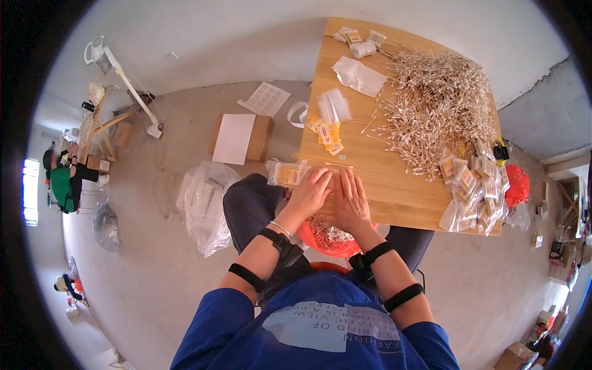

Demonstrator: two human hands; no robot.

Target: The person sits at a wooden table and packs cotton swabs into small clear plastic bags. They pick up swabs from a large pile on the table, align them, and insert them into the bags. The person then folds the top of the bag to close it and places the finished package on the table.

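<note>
At the table's near left corner, a clear packet of cotton swabs (287,174) with a yellow label juts out past the edge. Its right end disappears under my left hand (309,192), whose closed, bent fingers hold it. Right beside, my right hand (350,200) lies with fingers stretched flat on the wooden table (401,200), holding nothing visible. A loose cotton swab (339,165) lies just beyond my fingertips. Further up are yellow printed cards (330,134) and empty clear bags (333,105). Below my hands, a red bag (332,239) holds more swabs, partly hidden by my wrists.
A large heap of loose swabs (438,105) covers the table's far right. Filled packets (478,188) pile up at the near right corner. On the floor at left are a cardboard box (262,137) and a clear plastic sack (206,206). A person in green (61,185) is far left.
</note>
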